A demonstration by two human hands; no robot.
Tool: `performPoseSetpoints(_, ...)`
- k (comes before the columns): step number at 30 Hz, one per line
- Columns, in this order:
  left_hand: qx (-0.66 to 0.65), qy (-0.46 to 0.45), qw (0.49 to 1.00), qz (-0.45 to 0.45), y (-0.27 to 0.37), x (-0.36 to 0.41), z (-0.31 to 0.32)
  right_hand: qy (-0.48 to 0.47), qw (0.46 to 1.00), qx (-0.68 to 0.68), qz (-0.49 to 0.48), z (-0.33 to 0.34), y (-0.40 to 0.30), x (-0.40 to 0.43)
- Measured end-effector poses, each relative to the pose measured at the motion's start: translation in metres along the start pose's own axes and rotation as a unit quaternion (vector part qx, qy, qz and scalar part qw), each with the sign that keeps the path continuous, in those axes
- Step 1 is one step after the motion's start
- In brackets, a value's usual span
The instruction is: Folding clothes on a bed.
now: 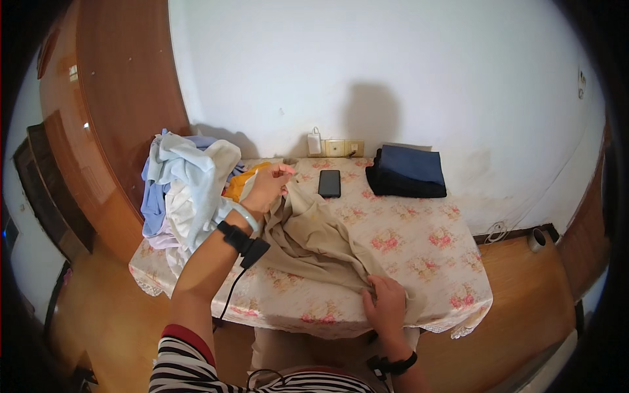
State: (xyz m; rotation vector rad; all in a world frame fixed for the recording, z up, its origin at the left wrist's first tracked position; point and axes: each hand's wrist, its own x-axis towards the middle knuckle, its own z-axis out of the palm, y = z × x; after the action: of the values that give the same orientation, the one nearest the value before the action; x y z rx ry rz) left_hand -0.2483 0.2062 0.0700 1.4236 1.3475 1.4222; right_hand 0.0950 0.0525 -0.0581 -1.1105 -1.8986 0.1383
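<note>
A crumpled beige garment (319, 231), apparently trousers, stretches diagonally over the near middle of the table. At its far left end, my left hand (269, 186) pinches the cloth between thumb and fingers, slightly above the table. My right hand (385, 302) grips the garment's near right end by the table's front edge. Folds hide part of the cloth's shape, and my fingers cover the edges they hold. Just left of my left hand, an orange-yellow cloth (245, 182) shows partly from behind the garment.
A heap of light blue, white and lilac clothes (191, 177) rises at the table's left. A black smartphone (329, 183) lies near the back. Folded dark blue and black clothes (408, 172) sit back right. A floral tablecloth (422, 240) covers the table; a charger (314, 142) plugs into the wall.
</note>
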Motion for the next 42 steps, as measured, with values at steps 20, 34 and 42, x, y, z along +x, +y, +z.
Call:
performPoseSetpoints(20, 0.378, 0.033, 0.918, -0.116, -0.031, -0.329, -0.104, 0.005, 0.996, 0.089, -0.016, -0.001, -0.043, 0.012)
performPoseSetpoints(34, 0.504, 0.174, 0.845, 0.042, -0.015, -0.3, -0.044, -0.194, 0.975, -0.006, -0.11, 0.046, -0.077, 0.024)
performPoseSetpoints(42, 0.505, 0.139, 0.851, 0.03, -0.03, -0.301, -0.053, -0.117, 0.985, 0.055, -0.113, 0.054, -0.075, 0.018)
